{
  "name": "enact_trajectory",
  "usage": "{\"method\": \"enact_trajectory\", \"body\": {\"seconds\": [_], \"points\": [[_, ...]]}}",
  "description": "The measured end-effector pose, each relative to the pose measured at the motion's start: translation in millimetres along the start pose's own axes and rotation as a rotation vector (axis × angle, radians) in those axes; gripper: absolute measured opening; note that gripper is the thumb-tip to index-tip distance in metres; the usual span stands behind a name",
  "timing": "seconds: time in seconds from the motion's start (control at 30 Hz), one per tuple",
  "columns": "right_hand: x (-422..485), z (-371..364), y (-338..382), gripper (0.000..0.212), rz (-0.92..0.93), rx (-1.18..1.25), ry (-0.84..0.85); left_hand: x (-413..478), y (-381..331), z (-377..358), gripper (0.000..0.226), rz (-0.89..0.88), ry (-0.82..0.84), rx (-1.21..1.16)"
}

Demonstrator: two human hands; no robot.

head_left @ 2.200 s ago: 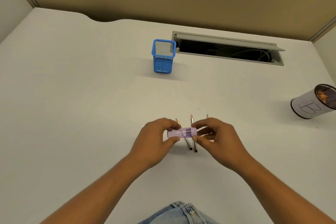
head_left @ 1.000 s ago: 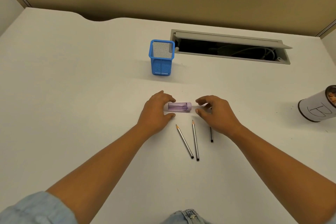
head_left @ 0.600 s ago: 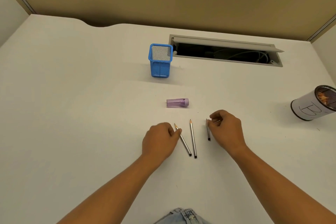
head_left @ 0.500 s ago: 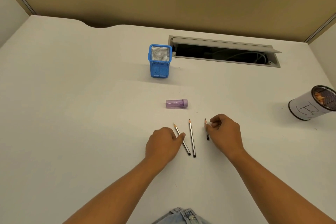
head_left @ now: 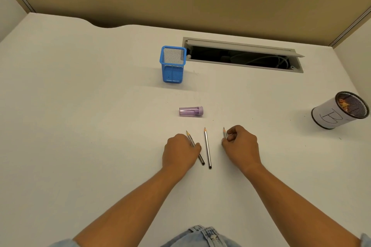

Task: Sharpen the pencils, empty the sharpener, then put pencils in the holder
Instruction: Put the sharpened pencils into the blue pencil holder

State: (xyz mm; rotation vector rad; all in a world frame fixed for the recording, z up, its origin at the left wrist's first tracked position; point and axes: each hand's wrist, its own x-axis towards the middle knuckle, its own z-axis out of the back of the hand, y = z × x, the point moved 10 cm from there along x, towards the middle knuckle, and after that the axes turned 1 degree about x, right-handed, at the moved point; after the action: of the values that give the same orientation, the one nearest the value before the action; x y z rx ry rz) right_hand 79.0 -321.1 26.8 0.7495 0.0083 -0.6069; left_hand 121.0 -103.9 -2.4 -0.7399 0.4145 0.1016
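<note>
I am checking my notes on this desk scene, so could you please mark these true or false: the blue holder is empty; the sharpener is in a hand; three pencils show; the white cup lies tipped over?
1. The blue holder is empty: true, no pencil stands in it.
2. The sharpener is in a hand: false, it lies alone on the desk.
3. Three pencils show: true, the left pencil at the left hand, the middle pencil free, the right pencil at the right hand.
4. The white cup lies tipped over: false, it stands upright.

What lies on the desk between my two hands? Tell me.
One long sharpened pencil lies untouched between left hand and right hand, per the head view.
</note>
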Motion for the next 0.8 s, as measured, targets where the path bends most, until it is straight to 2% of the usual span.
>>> {"method": "enact_trajectory", "body": {"seconds": [0.2,0.47,0.63,0.8], "points": [[0,2,1,0.017,-0.008,0.007,0.007,0,-1,3,0.036,-0.014,-0.01,-0.003],[4,9,16,0.024,0.004,0.136,0.02,-2,-8,29,0.02,-0.048,-0.045,-0.077],[12,19,54,0.018,0.07,0.22,0.036,2,-36,71,0.008,-0.192,-0.117,-0.115],[28,36,120,0.012,0.166,0.283,0.055,27,-76,125,0.006,-0.337,-0.183,-0.195]]}}
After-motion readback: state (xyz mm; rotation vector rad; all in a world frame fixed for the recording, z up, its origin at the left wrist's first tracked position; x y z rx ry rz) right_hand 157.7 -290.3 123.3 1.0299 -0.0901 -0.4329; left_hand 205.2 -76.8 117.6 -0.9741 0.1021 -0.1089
